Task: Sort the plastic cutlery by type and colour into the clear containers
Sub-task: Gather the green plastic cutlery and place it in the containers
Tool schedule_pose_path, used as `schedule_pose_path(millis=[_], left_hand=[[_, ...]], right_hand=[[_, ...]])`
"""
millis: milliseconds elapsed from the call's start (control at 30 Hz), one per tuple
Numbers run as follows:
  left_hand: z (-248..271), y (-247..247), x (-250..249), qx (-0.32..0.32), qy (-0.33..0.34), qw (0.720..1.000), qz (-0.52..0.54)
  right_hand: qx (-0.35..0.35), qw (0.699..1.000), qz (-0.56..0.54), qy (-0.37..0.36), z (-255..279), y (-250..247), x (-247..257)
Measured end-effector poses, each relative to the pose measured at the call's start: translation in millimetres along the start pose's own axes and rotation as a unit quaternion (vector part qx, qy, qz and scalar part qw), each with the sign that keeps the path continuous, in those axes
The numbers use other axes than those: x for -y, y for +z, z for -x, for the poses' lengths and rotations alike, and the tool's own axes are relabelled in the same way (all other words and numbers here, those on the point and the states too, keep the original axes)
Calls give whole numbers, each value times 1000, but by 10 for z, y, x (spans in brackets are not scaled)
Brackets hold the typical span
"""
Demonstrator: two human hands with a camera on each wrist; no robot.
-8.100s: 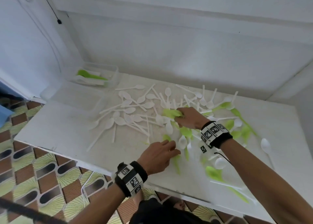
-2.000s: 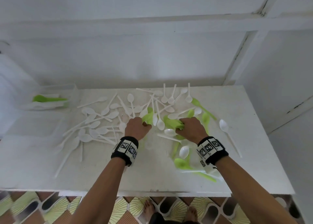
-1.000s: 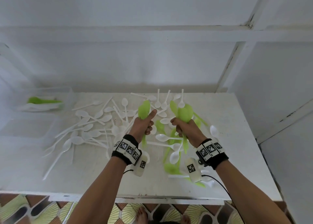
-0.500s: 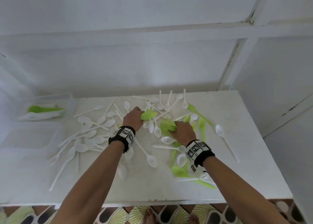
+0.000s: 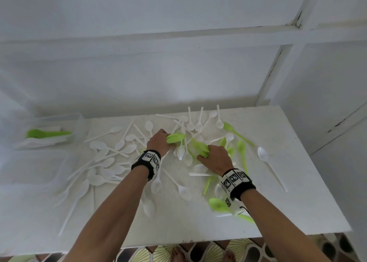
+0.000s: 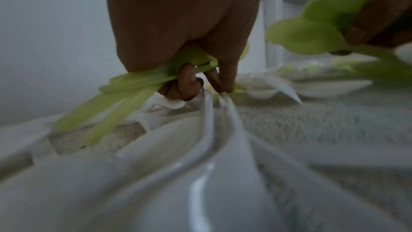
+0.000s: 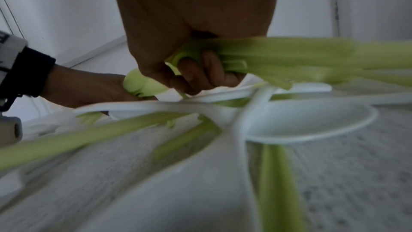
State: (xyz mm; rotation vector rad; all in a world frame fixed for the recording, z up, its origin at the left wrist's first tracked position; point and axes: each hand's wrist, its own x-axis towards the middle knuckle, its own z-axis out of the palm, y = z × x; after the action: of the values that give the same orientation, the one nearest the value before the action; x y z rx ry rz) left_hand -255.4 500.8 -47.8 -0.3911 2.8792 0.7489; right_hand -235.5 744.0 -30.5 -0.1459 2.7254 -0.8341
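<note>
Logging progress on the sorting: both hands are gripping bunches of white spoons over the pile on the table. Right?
Not quite: the spoons gripped are green, not white. The head view shows the left hand and right hand each holding green spoons over the pile on the table; both wrist views confirm it.

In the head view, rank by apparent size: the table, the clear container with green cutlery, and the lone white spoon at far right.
1. Table, by far the largest.
2. Clear container at the far left.
3. White spoon, smallest.
</note>
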Motion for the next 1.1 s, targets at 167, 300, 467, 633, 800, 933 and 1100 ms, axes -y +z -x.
schedule_pose_path(millis=[167,300,467,633,800,933,1100], left_hand=[[-43,-131,-85,-70,-101,987,100],[-112,-144,-256,-15,-154,983,99],[-134,-39,-437,3,-171,981,89],[-159,4,-530,12,-184,980,75],[-178,42,-497,21,-230,956,179],[-265,99,-352,56,-271,918,284],[-161,-48,-251,7,-249,909,335]], right_hand=[[-111,985,-129,-43,49,-115,-3],[-132,927,-350,36,61,-232,91],[-126,855,-502,41,161,-510,251],[-117,851,-510,39,134,-637,112],[-73,855,-508,75,86,-621,-165],[-28,896,-425,122,23,-547,-512],[-84,932,-334,117,-1,-706,-782]])
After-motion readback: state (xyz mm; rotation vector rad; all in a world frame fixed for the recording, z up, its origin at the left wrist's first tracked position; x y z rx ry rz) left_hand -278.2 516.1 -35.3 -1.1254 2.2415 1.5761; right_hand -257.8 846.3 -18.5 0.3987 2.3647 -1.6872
